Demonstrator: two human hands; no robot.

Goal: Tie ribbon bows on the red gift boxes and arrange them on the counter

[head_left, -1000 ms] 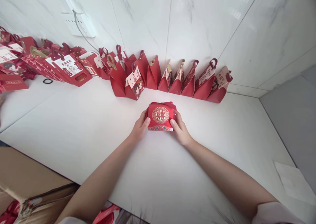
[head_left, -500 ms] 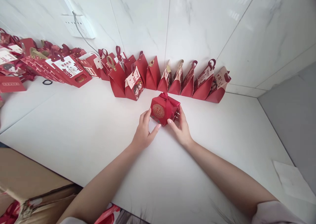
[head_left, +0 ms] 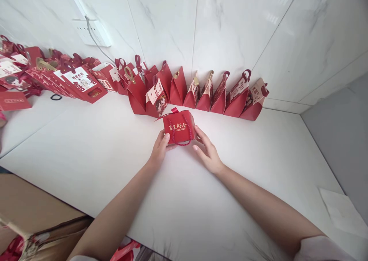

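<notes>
Between my hands is a small red gift box [head_left: 180, 123] with gold lettering on the side facing me, a looped red cord handle and a red ribbon behind its top. My left hand [head_left: 160, 149] grips its left lower corner, thumb on the front and fingers underneath. At the box's right side, my right hand [head_left: 209, 151] has thumb and fingers apart, with the fingertips at or close to the edge; whether they press on it I cannot tell. Just behind the box stands a red gift box with a cartoon couple [head_left: 157, 98].
Several upright red gift boxes [head_left: 225, 99] with ribbon loops line the wall. More red boxes [head_left: 83, 82] are heaped at the left, near a black ring [head_left: 56, 97]. A cable hangs from a wall socket [head_left: 93, 32]. An open cardboard box [head_left: 37, 203] is at lower left.
The gift box has been turned: its round gold emblem faced me before, now the lettered side with the cord does. It has shifted slightly left, and my left hand has moved onto its corner.
</notes>
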